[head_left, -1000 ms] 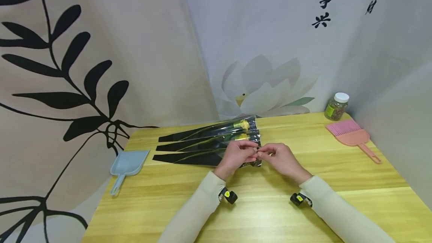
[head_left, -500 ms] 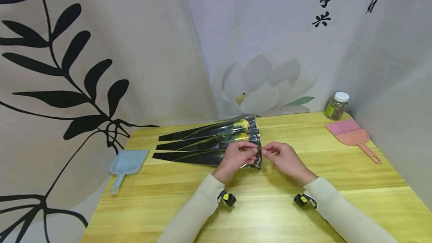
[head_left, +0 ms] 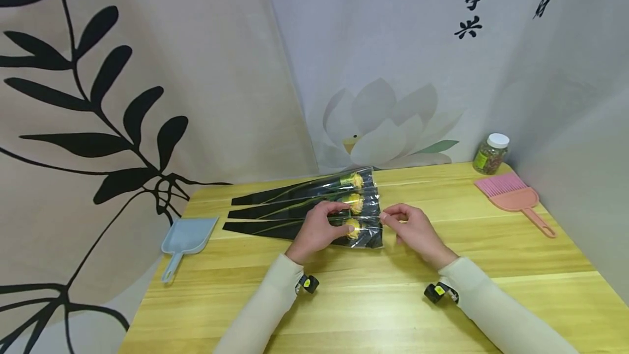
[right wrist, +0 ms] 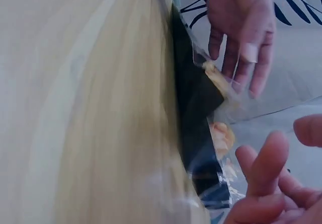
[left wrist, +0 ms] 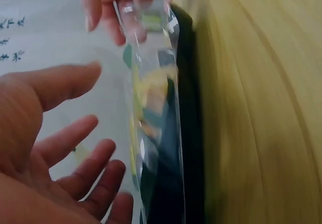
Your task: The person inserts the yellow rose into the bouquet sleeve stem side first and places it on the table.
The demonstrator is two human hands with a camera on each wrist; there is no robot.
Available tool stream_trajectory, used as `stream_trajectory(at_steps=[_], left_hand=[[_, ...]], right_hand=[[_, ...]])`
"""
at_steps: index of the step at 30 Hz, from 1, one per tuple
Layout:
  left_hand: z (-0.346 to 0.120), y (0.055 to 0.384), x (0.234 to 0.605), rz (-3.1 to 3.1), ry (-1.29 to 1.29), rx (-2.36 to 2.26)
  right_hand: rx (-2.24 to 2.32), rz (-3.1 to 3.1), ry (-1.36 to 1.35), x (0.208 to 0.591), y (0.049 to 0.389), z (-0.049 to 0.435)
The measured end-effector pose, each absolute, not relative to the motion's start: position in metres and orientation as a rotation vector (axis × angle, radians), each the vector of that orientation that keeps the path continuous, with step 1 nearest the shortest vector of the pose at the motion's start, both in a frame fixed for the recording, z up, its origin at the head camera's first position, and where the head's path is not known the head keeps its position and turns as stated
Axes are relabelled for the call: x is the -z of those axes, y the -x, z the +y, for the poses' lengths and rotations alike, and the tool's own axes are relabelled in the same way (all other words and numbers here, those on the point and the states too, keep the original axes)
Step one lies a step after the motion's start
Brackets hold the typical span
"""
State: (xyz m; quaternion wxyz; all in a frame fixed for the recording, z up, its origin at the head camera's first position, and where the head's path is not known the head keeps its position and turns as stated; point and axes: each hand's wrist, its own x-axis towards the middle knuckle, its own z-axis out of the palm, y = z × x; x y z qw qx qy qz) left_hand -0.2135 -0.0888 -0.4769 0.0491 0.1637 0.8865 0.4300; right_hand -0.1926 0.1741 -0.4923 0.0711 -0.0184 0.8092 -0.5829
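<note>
Three yellow flowers, each in a long black wrapping sleeve with a clear front, lie side by side with their tapered ends to the left. My left hand (head_left: 316, 232) is over the nearest sleeve (head_left: 275, 228), beside its yellow flower (head_left: 352, 229). In the left wrist view its fingers (left wrist: 75, 133) are spread and hold nothing. My right hand (head_left: 415, 234) is at the wide end of that sleeve, fingertips right at the clear film's edge. The right wrist view shows its fingers (right wrist: 271, 163) apart from one another. Behind lie the middle flower (head_left: 355, 202) and the far flower (head_left: 355, 180).
A light blue dustpan (head_left: 187, 236) lies at the left edge of the wooden table (head_left: 373, 310). On the right are a pink and orange brush (head_left: 513, 199) and a jar with a white lid (head_left: 490, 154). A printed curtain (head_left: 221, 97) hangs behind the table.
My left hand has moved left, away from the sleeve's wide end, and its fingers have spread, uncovering the nearest flower. The right hand has stayed near the sleeve's edge.
</note>
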Motion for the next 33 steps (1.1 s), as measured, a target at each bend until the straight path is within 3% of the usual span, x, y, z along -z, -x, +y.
stream_trajectory(at_steps=[11, 33], left_hand=[[-0.099, 0.217, 0.49, 2.882, -0.536, -0.769], [-0.109, 0.214, 0.488, 2.871, -0.591, -0.802]], right_hand=[[1.679, 2.343, -0.028, 0.499, 0.19, 0.165], [1.79, 2.28, 0.055, 0.504, 0.191, 0.177]])
